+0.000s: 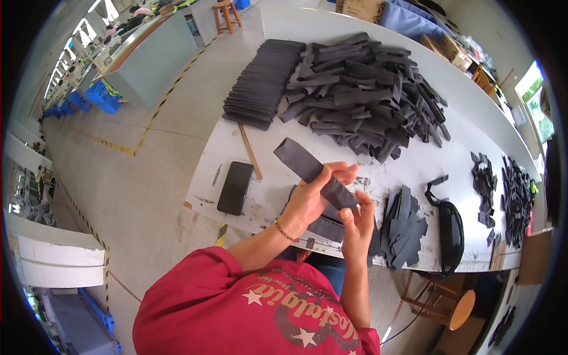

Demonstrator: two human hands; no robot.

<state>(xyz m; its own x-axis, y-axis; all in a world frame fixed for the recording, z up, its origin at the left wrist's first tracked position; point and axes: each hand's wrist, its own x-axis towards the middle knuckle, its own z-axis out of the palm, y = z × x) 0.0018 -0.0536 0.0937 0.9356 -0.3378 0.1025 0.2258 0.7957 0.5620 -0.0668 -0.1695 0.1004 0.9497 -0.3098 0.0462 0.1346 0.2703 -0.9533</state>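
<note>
Now both hands are up over the near edge of the table [414, 89], and between them is one dark grey strip [313, 171], held clear of the surface. The left hand [313, 198] is wrapped round its middle, thumb and fingers closed on it; the right hand [357, 222] pinches the lower end from below, fingertips shut on the material. The strip's long axis runs on a diagonal: free end pointing up and left, away from the body towards the ruler [250, 152], the gripped end down and right near the right hand. That free end sticks out well past the left hand's hold with nothing under it, so I'd say it could droop or twist if the left hand slackens. A slip from the right pinch would likely drop it onto the small stack [405, 228] just below and mix it in. The phone [235, 187] lies flat just left of the hands, close enough that a swinging end might brush it. The big pile [367, 94] sits well beyond.
</note>
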